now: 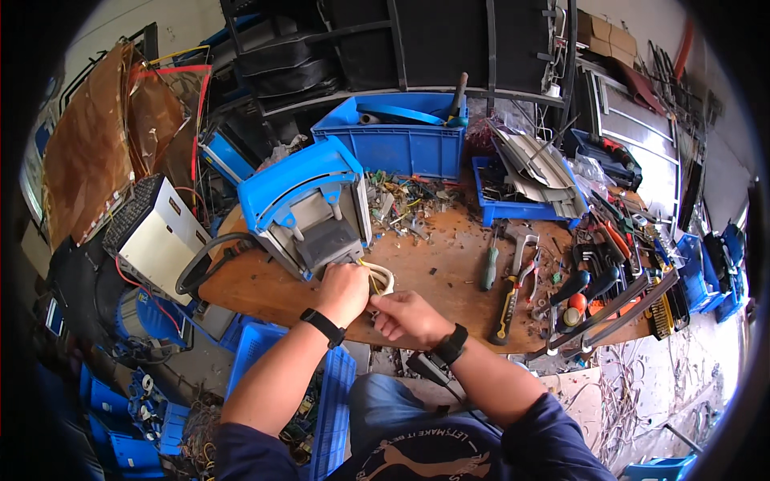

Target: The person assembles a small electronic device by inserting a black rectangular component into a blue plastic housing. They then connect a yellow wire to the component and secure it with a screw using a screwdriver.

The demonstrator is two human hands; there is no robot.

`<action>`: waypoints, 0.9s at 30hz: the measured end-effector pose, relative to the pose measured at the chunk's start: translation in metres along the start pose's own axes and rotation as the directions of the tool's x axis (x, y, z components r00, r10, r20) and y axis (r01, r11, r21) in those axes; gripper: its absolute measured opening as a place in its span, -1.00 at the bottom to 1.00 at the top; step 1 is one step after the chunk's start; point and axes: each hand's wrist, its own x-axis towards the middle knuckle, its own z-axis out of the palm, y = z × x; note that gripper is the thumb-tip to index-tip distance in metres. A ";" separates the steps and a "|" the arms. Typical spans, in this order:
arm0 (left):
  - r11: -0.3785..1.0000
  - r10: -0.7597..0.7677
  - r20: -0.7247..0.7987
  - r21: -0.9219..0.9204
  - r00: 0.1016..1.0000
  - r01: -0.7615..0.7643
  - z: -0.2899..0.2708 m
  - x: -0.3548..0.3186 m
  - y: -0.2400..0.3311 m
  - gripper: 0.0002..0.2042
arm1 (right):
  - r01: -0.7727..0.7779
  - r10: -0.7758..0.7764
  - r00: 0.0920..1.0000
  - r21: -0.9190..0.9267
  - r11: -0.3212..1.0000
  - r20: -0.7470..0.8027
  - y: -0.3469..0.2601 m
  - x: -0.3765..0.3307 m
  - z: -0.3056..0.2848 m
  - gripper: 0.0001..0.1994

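Observation:
A blue-framed grey device (303, 188) stands tilted on the wooden bench, with a dark grey block (329, 243) at its lower front. My left hand (345, 290) is closed against the lower edge of that block; its fingers are turned away and what they grip is hidden. Close beside it, my right hand (409, 315) pinches a thin yellow wire (370, 277) between thumb and forefinger. The wire runs up toward the block. A cream-white cable (387, 278) loops around just behind my fingers.
The wooden bench (433, 264) carries scattered scraps. To the right lie a screwdriver (488, 268), a hammer (505, 309) and several other hand tools. Blue bins (385, 152) stand at the back; a blue crate (333, 417) sits below the bench's front edge.

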 end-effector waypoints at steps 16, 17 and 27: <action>0.997 0.076 -0.090 0.030 0.993 -0.074 0.003 -0.006 0.001 -0.84 | 0.224 -0.678 0.735 -0.939 0.260 -0.012 -0.001 0.001 0.004 -0.83; 0.998 0.066 -0.090 0.021 0.994 -0.064 0.004 -0.005 0.001 -0.85 | 0.215 -0.683 0.731 -0.949 0.231 -0.001 -0.004 -0.002 0.003 -0.82; 0.998 -0.005 -0.116 -0.058 0.993 -0.001 0.002 -0.004 0.005 -0.87 | -0.178 0.163 0.984 0.515 0.839 0.074 0.032 0.012 0.002 -0.58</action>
